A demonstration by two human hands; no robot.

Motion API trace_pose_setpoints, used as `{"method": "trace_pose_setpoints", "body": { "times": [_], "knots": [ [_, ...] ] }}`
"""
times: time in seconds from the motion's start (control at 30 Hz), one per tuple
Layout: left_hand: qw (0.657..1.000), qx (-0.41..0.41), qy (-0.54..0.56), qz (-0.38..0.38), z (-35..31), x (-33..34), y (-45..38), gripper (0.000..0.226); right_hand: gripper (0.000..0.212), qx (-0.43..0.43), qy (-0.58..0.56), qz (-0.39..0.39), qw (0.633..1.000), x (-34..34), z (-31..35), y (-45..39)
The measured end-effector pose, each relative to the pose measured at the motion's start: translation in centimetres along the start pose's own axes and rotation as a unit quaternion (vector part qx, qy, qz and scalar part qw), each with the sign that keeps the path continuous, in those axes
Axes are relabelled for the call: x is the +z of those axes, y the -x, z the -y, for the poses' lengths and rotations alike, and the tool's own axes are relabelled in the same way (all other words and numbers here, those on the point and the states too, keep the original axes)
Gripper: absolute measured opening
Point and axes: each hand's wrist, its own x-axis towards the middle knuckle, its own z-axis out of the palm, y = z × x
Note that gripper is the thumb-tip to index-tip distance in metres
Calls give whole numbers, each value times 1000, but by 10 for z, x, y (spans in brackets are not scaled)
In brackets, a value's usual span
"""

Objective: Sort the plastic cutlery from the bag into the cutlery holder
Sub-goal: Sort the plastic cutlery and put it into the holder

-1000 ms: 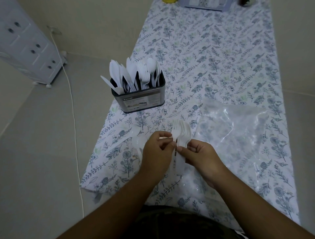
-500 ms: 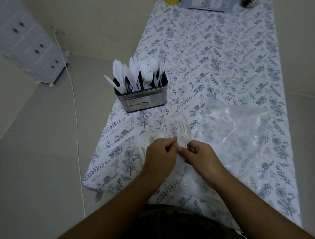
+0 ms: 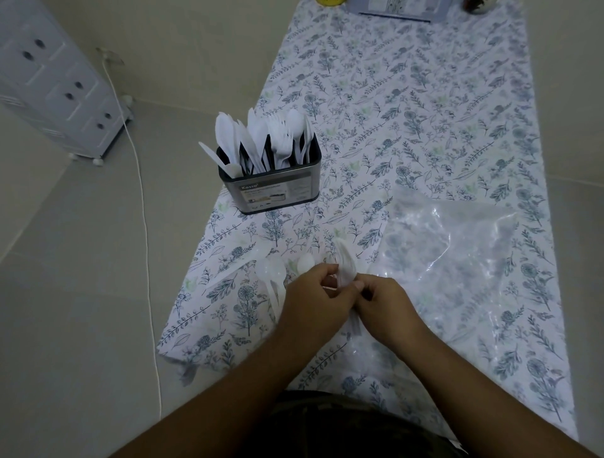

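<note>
Clutter around the work is sparse: a white drawer cabinet [image 3: 55,88] stands on small feet at the far left, a white cord [image 3: 143,229] trails from it across the pale floor toward the near edge of the view, and three things sit cut off along the top edge of the view, a yellow object [image 3: 330,2], a grey box [image 3: 397,9] and a dark round item [image 3: 477,6]. The counter is covered by one floral cloth [image 3: 425,114]. On it the single cutlery holder [image 3: 271,186], a dark metal tin with a printed label, stands upright near the cloth's left edge, packed with white plastic knives, forks and spoons too crowded to count. One clear plastic bag [image 3: 451,248] lies crumpled and flat to the right, just beyond the hands. Both hands meet over the near middle of the cloth: the left hand [image 3: 313,300] and the right hand [image 3: 385,304] each have a grip closed on one bundle of white forks [image 3: 344,264], fingers pinching its handles while the tines fan away from the person; the bundle seems to hold several forks, though blur keeps the number unsure. Just left of the left hand, loose spoons [image 3: 274,274] lie on the cloth, perhaps three or four, partly hidden behind the knuckles. Nothing lies on the cloth between the hands and the holder.
</note>
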Motion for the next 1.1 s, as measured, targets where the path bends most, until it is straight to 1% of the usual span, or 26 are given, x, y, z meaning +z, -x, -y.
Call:
{"method": "trace_pose_setpoints", "body": {
  "times": [0.17,0.27,0.37,0.43,0.57,0.67,0.73,0.8,0.87,0.97,1.1],
  "knots": [
    [1000,17,12,-6,0,-1,-3,23,23,-18,36,16,999,-2,6,1],
    [1000,22,17,11,5,-3,-6,24,19,-34,60,65,995,-7,6,0],
    [999,23,14,24,12,-5,-10,28,28,-39,18,123,991,-12,10,1],
    [999,22,20,25,15,-6,-11,28,28,-22,-28,134,990,-15,11,3],
    [998,43,31,30,15,-12,-14,27,22,-30,-101,95,990,-15,14,3],
    [997,65,48,12,14,-23,-19,36,24,-39,-144,72,986,-14,23,-2],
    [996,62,69,-7,14,-29,-23,42,27,-70,-126,63,987,-16,30,-6],
    [994,58,87,-24,12,-33,-27,39,27,-101,-93,44,990,-19,37,-12],
    [993,69,95,-34,5,-37,-32,34,30,-122,-91,34,988,-22,46,-19],
    [987,113,97,-53,-17,-50,-48,31,33,-162,-83,3,983,-31,69,-37],
    [974,179,106,-88,-63,-82,-83,33,25,-208,-83,-46,973,-50,118,-75]
  ]
}}
